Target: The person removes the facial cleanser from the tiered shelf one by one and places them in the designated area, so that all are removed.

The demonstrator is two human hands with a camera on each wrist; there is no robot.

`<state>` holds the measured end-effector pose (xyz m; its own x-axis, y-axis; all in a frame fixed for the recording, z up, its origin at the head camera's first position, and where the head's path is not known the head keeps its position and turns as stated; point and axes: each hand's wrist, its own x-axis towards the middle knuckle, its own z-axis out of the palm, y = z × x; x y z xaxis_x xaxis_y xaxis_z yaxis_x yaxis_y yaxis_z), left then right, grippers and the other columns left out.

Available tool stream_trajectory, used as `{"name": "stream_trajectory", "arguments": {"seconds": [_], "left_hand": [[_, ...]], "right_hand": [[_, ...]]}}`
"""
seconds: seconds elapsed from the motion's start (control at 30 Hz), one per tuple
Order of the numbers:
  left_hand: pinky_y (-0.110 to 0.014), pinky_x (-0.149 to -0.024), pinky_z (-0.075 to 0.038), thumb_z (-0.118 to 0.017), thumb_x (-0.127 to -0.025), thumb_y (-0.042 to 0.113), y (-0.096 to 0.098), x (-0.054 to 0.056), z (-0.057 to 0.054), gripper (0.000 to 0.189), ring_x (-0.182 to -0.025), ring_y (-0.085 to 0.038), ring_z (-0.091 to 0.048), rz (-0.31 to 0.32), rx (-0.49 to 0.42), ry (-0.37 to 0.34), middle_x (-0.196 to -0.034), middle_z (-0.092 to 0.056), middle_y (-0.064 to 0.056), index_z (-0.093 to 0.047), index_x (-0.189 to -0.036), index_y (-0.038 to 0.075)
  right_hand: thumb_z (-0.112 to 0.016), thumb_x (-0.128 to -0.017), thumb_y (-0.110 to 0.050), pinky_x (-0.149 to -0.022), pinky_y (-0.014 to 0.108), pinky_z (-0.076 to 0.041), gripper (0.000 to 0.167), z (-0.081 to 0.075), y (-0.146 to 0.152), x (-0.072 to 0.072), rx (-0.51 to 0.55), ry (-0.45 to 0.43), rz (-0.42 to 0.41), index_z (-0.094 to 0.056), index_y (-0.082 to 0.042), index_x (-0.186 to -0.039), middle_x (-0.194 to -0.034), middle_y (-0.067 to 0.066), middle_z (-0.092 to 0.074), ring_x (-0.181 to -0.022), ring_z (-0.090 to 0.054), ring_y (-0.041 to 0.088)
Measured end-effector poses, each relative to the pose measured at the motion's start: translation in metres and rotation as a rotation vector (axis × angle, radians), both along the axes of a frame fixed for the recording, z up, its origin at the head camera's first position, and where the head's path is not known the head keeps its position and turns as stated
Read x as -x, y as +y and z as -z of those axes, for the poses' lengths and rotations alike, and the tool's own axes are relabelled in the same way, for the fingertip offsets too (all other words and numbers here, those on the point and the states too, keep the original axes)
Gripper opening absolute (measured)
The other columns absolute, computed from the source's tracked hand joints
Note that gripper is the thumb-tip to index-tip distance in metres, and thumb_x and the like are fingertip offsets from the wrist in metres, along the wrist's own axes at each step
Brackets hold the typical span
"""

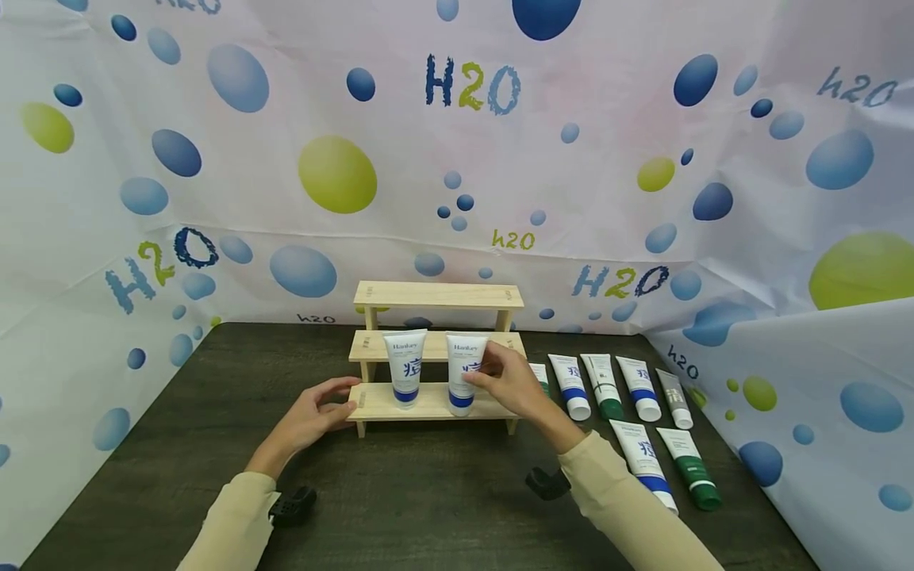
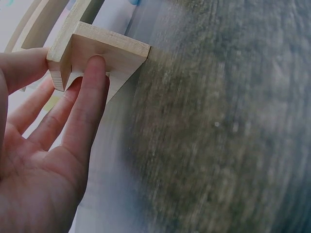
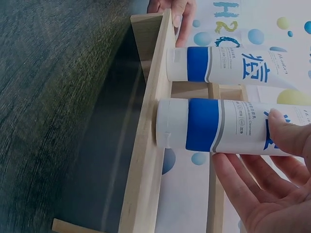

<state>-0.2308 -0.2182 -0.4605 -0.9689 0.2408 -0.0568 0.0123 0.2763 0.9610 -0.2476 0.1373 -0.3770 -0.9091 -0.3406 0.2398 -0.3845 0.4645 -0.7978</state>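
Observation:
A three-step wooden display stand [image 1: 435, 295] stands at the back of the dark table. On its lowest step, one white cleanser tube with a blue band [image 1: 405, 366] stands upright on its cap. To the right of it, my right hand [image 1: 510, 379] grips a matching tube [image 3: 201, 125], thumb on the front and fingers along the side. That tube's cap is right at the step's surface. My left hand [image 1: 314, 414] holds the left end of the lowest step [image 2: 97, 36], thumb at its upper side and fingers beneath.
Right of the stand lie several tubes: white-and-blue ones [image 1: 569, 385], green-capped ones [image 1: 691, 468] and a small grey one [image 1: 674, 398]. A printed bubble-pattern sheet [image 1: 400, 159] hangs behind and at the sides of the table [image 1: 428, 507].

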Motion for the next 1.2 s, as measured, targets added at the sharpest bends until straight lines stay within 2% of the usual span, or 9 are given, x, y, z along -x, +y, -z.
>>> {"name": "stream_trajectory", "arguments": {"seconds": [0.3,0.6,0.93,1.2], "left_hand": [[-0.036,-0.09,-0.063,-0.067,-0.102,0.022,0.001,-0.002,-0.001,0.061,-0.112,-0.028,-0.071,0.011,0.005,0.015,-0.149,-0.045,-0.035,-0.042,-0.153,-0.001],[-0.037,-0.09,-0.063,-0.066,-0.103,0.019,0.002,-0.004,-0.004,0.06,-0.113,-0.03,-0.071,0.018,-0.015,0.01,-0.148,-0.044,-0.036,-0.041,-0.154,-0.002],[-0.037,-0.091,-0.063,-0.066,-0.103,0.019,0.003,-0.005,-0.004,0.06,-0.115,-0.031,-0.071,0.021,-0.019,0.011,-0.148,-0.044,-0.036,-0.041,-0.154,-0.002],[-0.037,-0.091,-0.063,-0.065,-0.103,0.018,0.002,-0.004,-0.004,0.06,-0.113,-0.03,-0.071,0.019,-0.024,0.005,-0.148,-0.044,-0.036,-0.041,-0.154,-0.002]], "right_hand": [[-0.077,-0.094,-0.014,-0.092,0.044,-0.06,0.035,-0.008,0.011,-0.003,-0.015,-0.025,0.015,-0.066,-0.003,-0.125,-0.115,0.015,-0.073,-0.102,-0.072,0.025],[-0.076,-0.094,-0.014,-0.088,0.043,-0.06,0.037,-0.012,0.028,-0.005,-0.016,-0.024,0.019,-0.064,-0.002,-0.127,-0.115,0.017,-0.074,-0.099,-0.072,0.024],[-0.075,-0.095,-0.014,-0.088,0.044,-0.062,0.039,-0.017,0.048,-0.007,-0.026,-0.044,0.058,-0.062,0.001,-0.129,-0.119,0.022,-0.074,-0.107,-0.072,0.033],[-0.073,-0.096,-0.011,-0.079,0.038,-0.065,0.039,-0.02,0.071,-0.008,-0.002,-0.083,0.059,-0.059,0.006,-0.129,-0.118,0.027,-0.071,-0.102,-0.073,0.033]]}}
